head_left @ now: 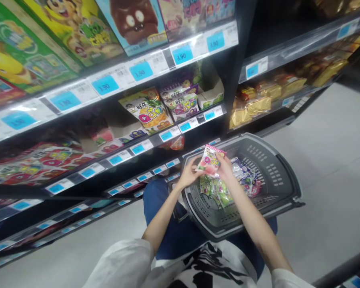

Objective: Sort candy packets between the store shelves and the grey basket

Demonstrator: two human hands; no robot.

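I hold a small pink candy packet (210,161) with both hands above a dark grey shopping basket (276,176) that rests on my lap. My left hand (188,173) grips the packet's left edge, fingers curled. My right hand (225,167) grips its right edge from behind. Inside the basket lie several more packets, green ones (216,188) near my wrists and blue-white ones (243,170) further in.
Dark store shelves with blue price tags (141,71) fill the left. Candy bags (150,110) and boxes (211,98) sit on the middle shelf, golden packs (258,105) on the right unit. Pale floor (333,160) lies to the right. My knees in blue trousers (162,200) are below the basket.
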